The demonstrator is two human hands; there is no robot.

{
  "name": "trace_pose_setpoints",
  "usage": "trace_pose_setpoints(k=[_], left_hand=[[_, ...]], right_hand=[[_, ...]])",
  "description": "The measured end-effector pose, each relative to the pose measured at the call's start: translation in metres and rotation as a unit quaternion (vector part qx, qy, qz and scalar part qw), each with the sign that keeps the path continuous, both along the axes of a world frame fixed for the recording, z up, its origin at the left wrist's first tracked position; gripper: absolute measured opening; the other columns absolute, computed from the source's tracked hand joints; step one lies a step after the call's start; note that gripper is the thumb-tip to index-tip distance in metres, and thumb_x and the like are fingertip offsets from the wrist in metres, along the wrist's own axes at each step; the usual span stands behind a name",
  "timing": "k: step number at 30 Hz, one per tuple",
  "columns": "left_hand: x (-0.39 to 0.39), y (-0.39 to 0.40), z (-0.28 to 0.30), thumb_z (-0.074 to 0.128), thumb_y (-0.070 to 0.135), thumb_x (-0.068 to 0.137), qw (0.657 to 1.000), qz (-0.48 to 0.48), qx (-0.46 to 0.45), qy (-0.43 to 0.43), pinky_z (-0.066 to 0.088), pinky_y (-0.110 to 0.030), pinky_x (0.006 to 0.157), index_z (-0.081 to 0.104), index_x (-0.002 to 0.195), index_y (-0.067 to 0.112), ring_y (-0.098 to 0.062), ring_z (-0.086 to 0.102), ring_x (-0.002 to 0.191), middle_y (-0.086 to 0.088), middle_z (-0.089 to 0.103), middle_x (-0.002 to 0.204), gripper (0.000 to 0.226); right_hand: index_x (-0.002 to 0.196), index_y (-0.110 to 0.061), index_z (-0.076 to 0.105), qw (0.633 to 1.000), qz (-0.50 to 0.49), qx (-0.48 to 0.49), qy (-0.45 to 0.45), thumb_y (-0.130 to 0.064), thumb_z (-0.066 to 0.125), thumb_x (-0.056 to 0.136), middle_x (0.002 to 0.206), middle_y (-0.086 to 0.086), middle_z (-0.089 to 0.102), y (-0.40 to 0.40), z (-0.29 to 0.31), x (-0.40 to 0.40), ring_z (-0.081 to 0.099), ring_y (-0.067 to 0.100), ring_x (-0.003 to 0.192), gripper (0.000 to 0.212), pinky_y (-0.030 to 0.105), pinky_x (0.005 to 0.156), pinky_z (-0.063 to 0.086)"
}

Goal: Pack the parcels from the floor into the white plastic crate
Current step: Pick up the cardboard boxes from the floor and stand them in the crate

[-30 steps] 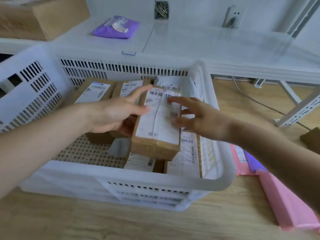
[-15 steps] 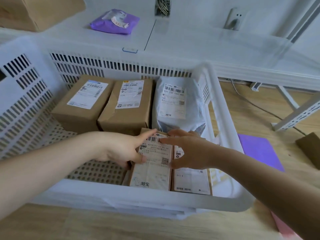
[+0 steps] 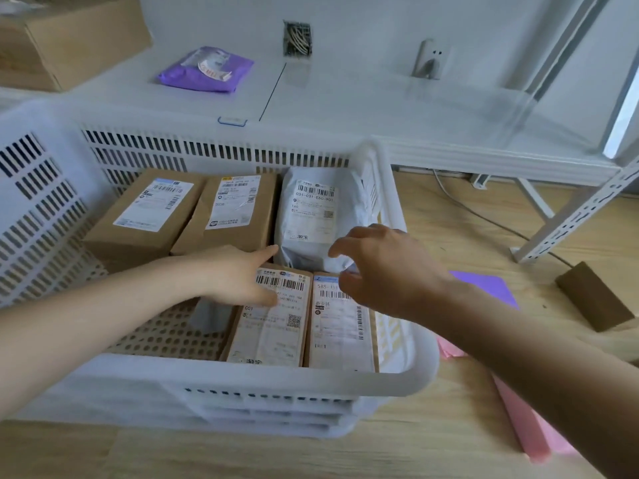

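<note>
The white crate (image 3: 221,375) stands on the wooden floor (image 3: 449,437) and holds five parcels in two rows, I think so that the labels face up and no space is lost. At the back left a brown box (image 3: 145,216) lies tilted against a second brown box (image 3: 235,212), and right of them a grey bag (image 3: 313,209) fills the back corner against the crate wall. In the front row the left part of the crate bottom has no parcel, only a small grey object (image 3: 211,314) that I cannot identify. The left hand (image 3: 238,274) rests with straight fingers on the top of the front brown parcel (image 3: 273,323); its grip is open and holds nothing, and it seems to press the parcel flat into its place. This parcel lies touching another labelled parcel (image 3: 342,326) at the right wall. The right hand (image 3: 383,271) hovers above that one with relaxed, slightly bent fingers, its grip also open and empty. Further right, on the floor outside the crate, a purple parcel (image 3: 491,285), a pink parcel (image 3: 525,420) and a dark brown block (image 3: 594,295) are not yet packed.
</note>
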State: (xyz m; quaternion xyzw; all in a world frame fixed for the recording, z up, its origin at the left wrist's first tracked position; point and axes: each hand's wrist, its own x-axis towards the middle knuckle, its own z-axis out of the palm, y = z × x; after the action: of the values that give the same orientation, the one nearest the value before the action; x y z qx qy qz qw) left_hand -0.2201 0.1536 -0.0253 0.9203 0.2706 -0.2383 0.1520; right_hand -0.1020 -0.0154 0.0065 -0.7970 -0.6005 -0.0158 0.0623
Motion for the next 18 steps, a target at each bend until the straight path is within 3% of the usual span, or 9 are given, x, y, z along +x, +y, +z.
trace_pose_setpoints(k=[3, 5, 7, 11, 14, 18], left_hand=[[0.008, -0.012, 0.001, 0.05, 0.051, 0.086, 0.987, -0.055, 0.131, -0.074, 0.034, -0.02, 0.04, 0.023, 0.145, 0.023, -0.006, 0.05, 0.056, 0.006, 0.052, 0.068, 0.07], [0.02, -0.021, 0.006, 0.048, 0.041, 0.089, 0.973, -0.074, 0.175, -0.134, 0.042, -0.024, 0.048, 0.044, 0.133, 0.019, -0.011, 0.053, 0.065, 0.005, 0.053, 0.076, 0.05], [0.033, -0.034, 0.014, 0.047, 0.037, 0.088, 0.96, -0.085, 0.202, -0.177, 0.051, -0.035, 0.067, 0.053, 0.121, 0.019, -0.021, 0.057, 0.086, -0.001, 0.056, 0.098, 0.038], [0.069, -0.067, 0.033, 0.039, 0.041, 0.09, 0.934, -0.111, 0.25, -0.23, 0.045, -0.031, 0.062, 0.054, 0.113, 0.021, -0.022, 0.057, 0.092, -0.001, 0.057, 0.114, 0.034], [0.099, -0.092, 0.046, 0.038, 0.042, 0.091, 0.925, -0.109, 0.256, -0.258, 0.038, -0.03, 0.064, 0.05, 0.12, 0.023, -0.023, 0.055, 0.1, 0.001, 0.055, 0.12, 0.037], [0.141, -0.123, 0.062, 0.044, 0.037, 0.09, 0.933, -0.013, 0.158, -0.324, 0.04, -0.031, 0.073, 0.054, 0.115, 0.022, -0.023, 0.056, 0.099, 0.002, 0.062, 0.108, 0.03]], right_hand=[[0.114, -0.021, 0.058, 0.997, -0.031, 0.055, -0.042, -0.026, 0.046, 0.087, 0.11, -0.001, 0.061, -0.02, 0.013, 0.012, 0.056, 0.027, 0.102, 0.029, 0.028, 0.064, 0.04], [0.106, -0.019, 0.059, 0.992, -0.046, 0.068, -0.091, -0.026, 0.045, 0.086, 0.101, -0.001, 0.063, -0.037, 0.019, 0.022, 0.058, 0.028, 0.094, 0.025, 0.026, 0.057, 0.03], [0.099, -0.018, 0.06, 0.99, -0.064, 0.065, -0.103, -0.029, 0.044, 0.086, 0.092, 0.002, 0.064, -0.057, 0.025, 0.034, 0.059, 0.03, 0.086, 0.024, 0.026, 0.056, 0.03], [0.086, -0.016, 0.063, 0.984, -0.122, 0.068, -0.106, -0.038, 0.037, 0.09, 0.082, 0.008, 0.065, -0.101, 0.03, 0.064, 0.06, 0.033, 0.077, 0.034, 0.027, 0.054, 0.031], [0.079, -0.014, 0.061, 0.978, -0.181, 0.053, -0.09, -0.042, 0.035, 0.09, 0.077, 0.01, 0.06, -0.135, 0.029, 0.089, 0.059, 0.034, 0.078, 0.04, 0.027, 0.051, 0.029], [0.066, -0.016, 0.051, 0.968, -0.244, 0.03, -0.058, -0.042, 0.037, 0.089, 0.058, 0.0, 0.036, -0.176, 0.027, 0.125, 0.048, 0.031, 0.067, 0.037, 0.026, 0.051, 0.028]])
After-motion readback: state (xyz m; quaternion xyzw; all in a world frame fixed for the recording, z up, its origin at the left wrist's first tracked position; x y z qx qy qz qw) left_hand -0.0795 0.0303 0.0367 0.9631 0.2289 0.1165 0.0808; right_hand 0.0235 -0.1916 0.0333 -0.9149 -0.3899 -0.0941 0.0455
